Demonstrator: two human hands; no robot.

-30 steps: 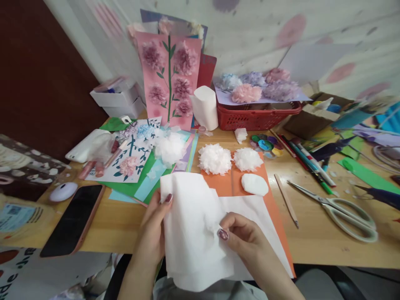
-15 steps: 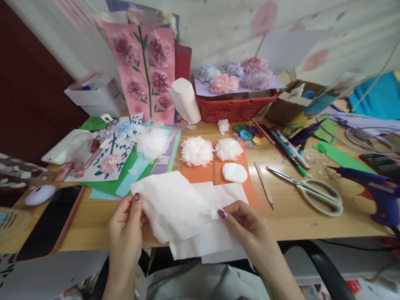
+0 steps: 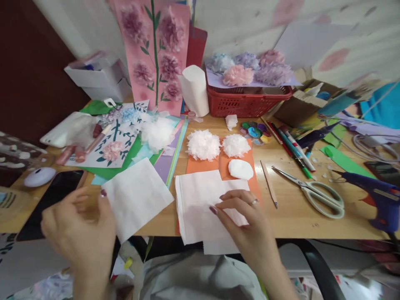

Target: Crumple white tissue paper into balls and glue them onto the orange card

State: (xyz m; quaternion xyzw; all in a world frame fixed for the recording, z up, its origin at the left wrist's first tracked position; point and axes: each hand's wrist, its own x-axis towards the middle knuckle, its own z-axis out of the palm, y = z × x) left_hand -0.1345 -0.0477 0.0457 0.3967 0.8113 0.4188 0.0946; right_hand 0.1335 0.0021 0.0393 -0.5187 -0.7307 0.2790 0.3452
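Observation:
A square white tissue sheet (image 3: pixel 137 200) lies tilted at the table's front left, one corner past the edge. My left hand (image 3: pixel 83 227), smeared by motion, is just left of it. Its thumb is at the sheet's left edge, with a gap between thumb and forefinger. Over a stack of white tissue sheets (image 3: pixel 195 221), my right hand (image 3: pixel 243 221) has thumb and forefinger brought together in a pinch; what is between them is hidden. Behind the stack, two ruffled white paper pompoms (image 3: pixel 203 145) and an oval white pad (image 3: pixel 240 169) rest on orange paper (image 3: pixel 200 166).
To the right lie a pencil (image 3: pixel 268 183), scissors (image 3: pixel 323 196) and a blue glue gun (image 3: pixel 371 196). A red basket (image 3: pixel 250 102) with paper flowers on top stands behind. A phone (image 3: pixel 46 204) is at left, near coloured papers (image 3: pixel 168 164).
The tissue sheet has moved left, off the stack. My left hand has shifted left and its fingers have parted. My right hand is still above the stack, and the view has turned slightly.

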